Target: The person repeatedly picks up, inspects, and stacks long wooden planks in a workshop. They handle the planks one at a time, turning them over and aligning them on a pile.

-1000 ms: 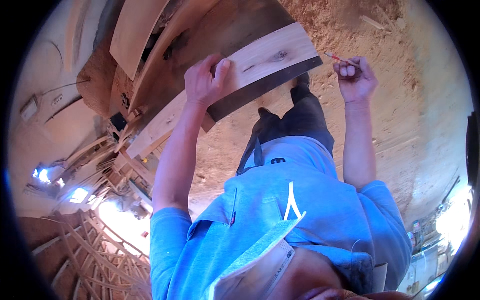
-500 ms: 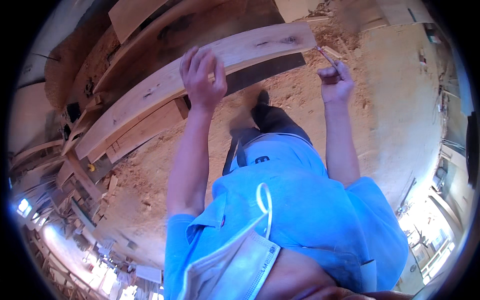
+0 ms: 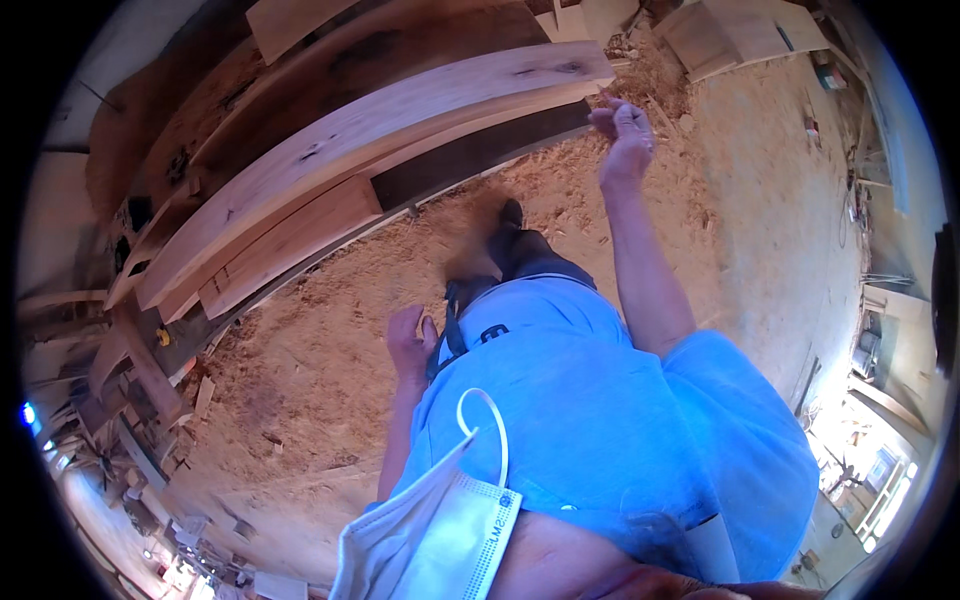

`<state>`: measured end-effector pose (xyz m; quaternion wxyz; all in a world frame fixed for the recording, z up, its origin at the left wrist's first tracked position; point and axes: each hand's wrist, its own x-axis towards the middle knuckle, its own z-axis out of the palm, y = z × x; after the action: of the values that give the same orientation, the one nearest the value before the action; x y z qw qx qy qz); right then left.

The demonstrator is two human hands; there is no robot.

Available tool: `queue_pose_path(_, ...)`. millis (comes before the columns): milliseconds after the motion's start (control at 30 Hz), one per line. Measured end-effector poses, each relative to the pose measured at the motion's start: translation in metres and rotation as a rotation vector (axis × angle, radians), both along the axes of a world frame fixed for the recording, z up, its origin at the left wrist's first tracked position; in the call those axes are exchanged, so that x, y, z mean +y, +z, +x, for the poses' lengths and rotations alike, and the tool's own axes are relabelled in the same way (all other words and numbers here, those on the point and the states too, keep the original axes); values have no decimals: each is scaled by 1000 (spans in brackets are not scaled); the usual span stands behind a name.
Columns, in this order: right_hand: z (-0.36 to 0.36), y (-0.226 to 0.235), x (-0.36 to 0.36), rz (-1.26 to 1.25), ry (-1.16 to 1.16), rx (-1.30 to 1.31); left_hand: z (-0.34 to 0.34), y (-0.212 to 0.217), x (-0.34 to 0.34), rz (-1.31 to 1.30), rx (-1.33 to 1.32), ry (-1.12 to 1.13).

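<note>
A long, thick wooden plank (image 3: 400, 115) with dark knots lies across the bench in front of me. My right hand (image 3: 627, 145) is at its right end, fingers closed in a pinch. The thin red pencil seen there earlier is mostly hidden by the fingers now. Down beside my waist hangs my left hand (image 3: 408, 340), away from the plank. It holds nothing that I can see, and its thumb stands apart from the fingers.
A shorter board (image 3: 300, 240) sits below the plank's near side, next to a dark panel (image 3: 470, 150). Sawdust and shavings cover the floor (image 3: 290, 390). Wooden panels (image 3: 745, 40) lie at the far right, and wood pieces (image 3: 150, 370) are stacked at the left.
My left hand has come off from over the plank and dropped to my waist. The right hand has shifted slightly left and up, close to the plank's end.
</note>
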<state>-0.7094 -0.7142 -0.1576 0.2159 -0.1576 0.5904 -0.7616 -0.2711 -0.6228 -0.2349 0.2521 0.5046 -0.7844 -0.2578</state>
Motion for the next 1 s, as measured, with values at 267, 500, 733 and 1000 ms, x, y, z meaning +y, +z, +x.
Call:
queue_pose_path(267,29,1,16,112,174,135,37,-14,41,256,-4,192)
queue_pose_path(500,77,-5,12,206,479,410,63,-12,52,276,-11,396)
queue_pose_path(733,113,-9,-12,137,705,317,94,12,85,369,-18,562)
queue_pose_path(1000,197,-3,-32,136,835,449,113,0,131,494,-1,598)
